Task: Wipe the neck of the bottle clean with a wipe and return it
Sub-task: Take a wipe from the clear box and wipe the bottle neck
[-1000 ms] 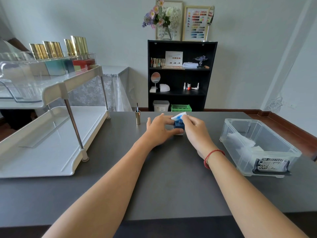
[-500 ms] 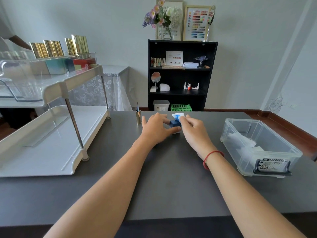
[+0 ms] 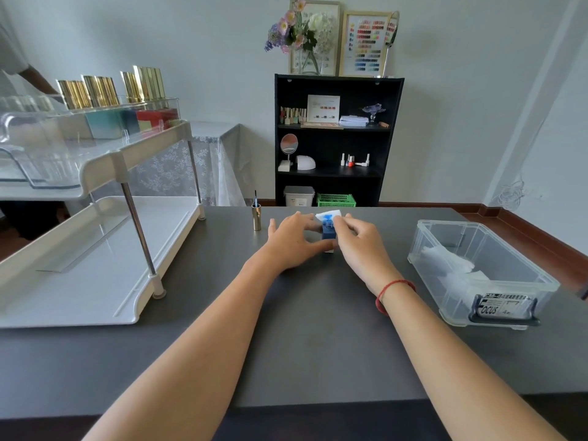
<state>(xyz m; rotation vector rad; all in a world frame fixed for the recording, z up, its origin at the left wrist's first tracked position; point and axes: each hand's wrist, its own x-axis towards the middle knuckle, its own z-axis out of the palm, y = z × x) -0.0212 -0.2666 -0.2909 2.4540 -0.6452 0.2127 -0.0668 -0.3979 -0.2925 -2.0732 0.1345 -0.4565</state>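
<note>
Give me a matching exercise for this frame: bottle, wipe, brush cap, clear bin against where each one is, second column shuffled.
Things
1. blue bottle
2. wipe
3. gold brush cap
4. clear bin

Places
A. standing upright on the table, left of both hands, brush pointing up
B. pinched by the right hand at the bottle's neck
C. right side of the table, white wipes inside
D. held by the left hand on the table

Pairs: 1-D, 2-B, 3-A, 4-C
</note>
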